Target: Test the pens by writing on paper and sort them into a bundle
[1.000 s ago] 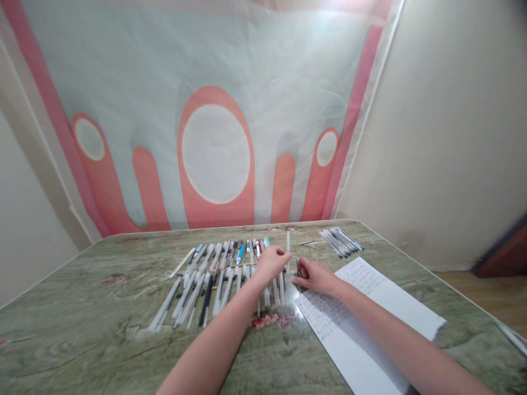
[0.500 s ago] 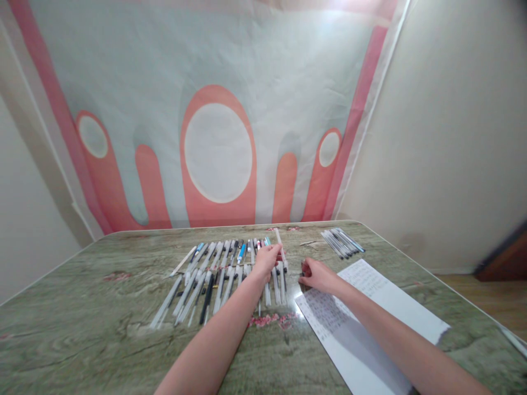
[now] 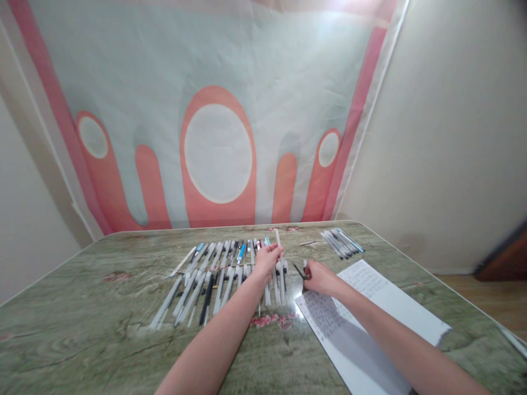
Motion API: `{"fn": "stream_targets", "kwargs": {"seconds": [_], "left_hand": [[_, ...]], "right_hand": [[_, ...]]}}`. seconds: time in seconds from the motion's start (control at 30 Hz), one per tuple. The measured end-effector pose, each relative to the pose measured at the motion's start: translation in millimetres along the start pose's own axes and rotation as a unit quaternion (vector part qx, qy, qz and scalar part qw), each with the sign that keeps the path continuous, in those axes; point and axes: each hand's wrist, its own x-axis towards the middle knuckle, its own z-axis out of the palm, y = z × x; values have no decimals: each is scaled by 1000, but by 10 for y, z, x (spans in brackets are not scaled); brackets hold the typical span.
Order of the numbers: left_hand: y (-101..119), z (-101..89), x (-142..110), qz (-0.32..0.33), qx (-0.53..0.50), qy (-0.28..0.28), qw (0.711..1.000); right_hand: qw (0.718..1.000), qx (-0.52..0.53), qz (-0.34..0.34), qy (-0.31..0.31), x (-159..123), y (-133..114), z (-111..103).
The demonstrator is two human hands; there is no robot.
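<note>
My left hand (image 3: 267,259) is closed on a white pen (image 3: 279,239) at the right end of two rows of pens (image 3: 214,271) laid side by side on the table (image 3: 82,323). The pen points away from me, its far end near the back row. My right hand (image 3: 319,276) is closed just to the right of it, with a small dark piece (image 3: 299,270) and a light tip sticking out of the fingers. That hand rests at the top left corner of a white sheet with handwriting (image 3: 370,318).
A second small bunch of pens (image 3: 341,241) lies at the far right of the table. A pink and pale blue banner (image 3: 214,120) hangs behind the table. The table's right edge runs close past the sheet.
My left hand has tilted the white pen from upright to lying along the row and shifted slightly left. My right hand has lifted a little, and the small dark piece now shows in its fingers.
</note>
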Motion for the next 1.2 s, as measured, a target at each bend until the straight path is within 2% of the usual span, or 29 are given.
{"fn": "stream_targets", "kwargs": {"seconds": [0.2, 0.43, 0.67, 0.87, 1.03, 1.1, 1.2], "left_hand": [[-66, 7, 54, -10, -89, 22, 996], [-108, -34, 163, 18, -179, 89, 980], [-108, -68, 200, 22, -222, 110, 968], [-79, -13, 128, 14, -213, 75, 974], [-32, 49, 28, -13, -234, 44, 971], [-20, 79, -18, -36, -246, 24, 968], [1, 133, -95, -106, -252, -45, 961]], "right_hand": [[1000, 30, -1, 10, 27, 30, -11], [982, 146, -110, 46, -10, -103, -102], [980, 145, -131, 48, -27, -126, -96], [978, 149, -134, 61, -10, -108, -88], [965, 201, -110, 126, -5, -111, -198], [956, 222, -97, 164, -12, -114, -253], [942, 248, -84, 211, -27, -127, -305]]}}
